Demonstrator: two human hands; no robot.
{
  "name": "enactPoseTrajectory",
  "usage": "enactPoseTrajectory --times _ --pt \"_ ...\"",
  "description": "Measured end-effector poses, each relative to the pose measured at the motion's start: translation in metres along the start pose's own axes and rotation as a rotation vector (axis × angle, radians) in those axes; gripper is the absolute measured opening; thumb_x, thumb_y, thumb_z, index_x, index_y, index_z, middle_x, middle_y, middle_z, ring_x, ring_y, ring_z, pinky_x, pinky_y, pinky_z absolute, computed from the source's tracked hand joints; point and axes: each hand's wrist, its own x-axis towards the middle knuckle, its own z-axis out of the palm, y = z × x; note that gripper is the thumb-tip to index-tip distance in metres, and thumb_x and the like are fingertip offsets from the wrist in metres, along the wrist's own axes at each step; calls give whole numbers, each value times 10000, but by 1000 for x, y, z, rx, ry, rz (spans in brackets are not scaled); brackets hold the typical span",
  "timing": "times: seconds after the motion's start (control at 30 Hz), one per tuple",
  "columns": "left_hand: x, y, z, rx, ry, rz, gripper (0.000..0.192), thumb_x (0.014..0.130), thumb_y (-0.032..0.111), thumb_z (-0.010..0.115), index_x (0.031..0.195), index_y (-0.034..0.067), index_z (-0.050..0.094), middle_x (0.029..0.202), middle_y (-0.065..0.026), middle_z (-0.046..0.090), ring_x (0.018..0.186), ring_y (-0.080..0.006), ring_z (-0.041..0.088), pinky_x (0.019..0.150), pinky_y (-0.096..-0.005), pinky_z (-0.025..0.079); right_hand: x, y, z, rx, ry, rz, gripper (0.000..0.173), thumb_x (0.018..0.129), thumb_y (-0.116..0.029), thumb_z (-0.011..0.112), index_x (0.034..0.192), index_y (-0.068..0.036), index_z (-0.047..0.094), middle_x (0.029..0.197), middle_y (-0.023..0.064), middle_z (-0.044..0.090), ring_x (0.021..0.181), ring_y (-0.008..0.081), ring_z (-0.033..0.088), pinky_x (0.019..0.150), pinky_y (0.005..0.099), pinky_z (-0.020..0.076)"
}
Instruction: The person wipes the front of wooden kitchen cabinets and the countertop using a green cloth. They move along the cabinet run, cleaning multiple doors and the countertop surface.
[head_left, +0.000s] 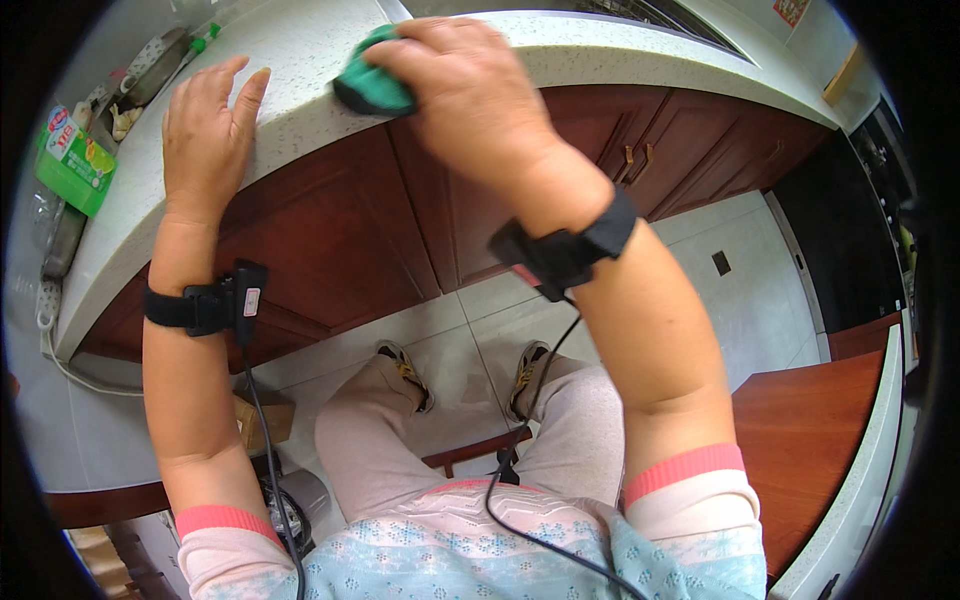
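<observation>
My right hand (469, 97) grips a folded green cloth (375, 79) with a dark underside, at the front edge of a speckled white countertop (300, 45). Hand and cloth are slightly blurred. To the left, my left hand (206, 135) is empty, its thumb apart from the fingers, over the counter's front edge; whether it touches the stone I cannot tell. Each forearm wears a black strap with a small device and a cable.
A green printed pack (75, 161), a metal pan (155, 67) and garlic (124, 120) stand at the left. Behind the right hand is a cooktop (667, 22). Dark red cabinet doors (330, 232) lie below the counter. A cardboard box (266, 420) and lined bin (304, 495) sit on the floor.
</observation>
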Motion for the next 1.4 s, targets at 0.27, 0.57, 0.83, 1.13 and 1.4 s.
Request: enactPoseTrajectory --times 0.27,0.57,0.83,1.13,1.4 --pt "2 -2 2 -81 -143 -125 498 914 492 549 1132 57 654 1142 -122 641 1121 -307 544 949 -384 425 -62 111 -70 -245 27 193 369 728 25 606 1074 -103 636 1088 131 636 1034 328 591 895 397 471" --pt "4 -3 6 -221 -201 -194 437 942 401 509 1145 43 654 1140 -140 652 1096 -300 577 948 -346 429 -181 221 -90 -427 321 1199 413 766 -106 640 1155 26 606 1010 242 683 952 397 657 903 438 493" --pt "4 -1 4 -305 -224 -259 411 955 344 506 1167 19 640 1151 -152 652 1082 -261 596 949 -307 423 -131 45 41 -99 311 586 481 662 48 587 1136 2 512 1088 224 450 1011 408 444 915 467 370" --pt "3 -2 3 -260 -210 -253 399 957 334 499 1164 24 643 1130 -151 657 1065 -259 599 944 -310 424 -145 102 2 -99 303 640 458 641 81 633 1071 -56 556 1058 160 507 1046 375 477 894 433 416" --pt "3 -2 4 -237 -162 -232 395 951 338 498 1154 35 649 1124 -149 660 1062 -267 604 936 -319 434 -145 27 46 25 147 662 405 682 75 557 1074 -26 536 1096 225 461 1060 400 433 908 448 372"
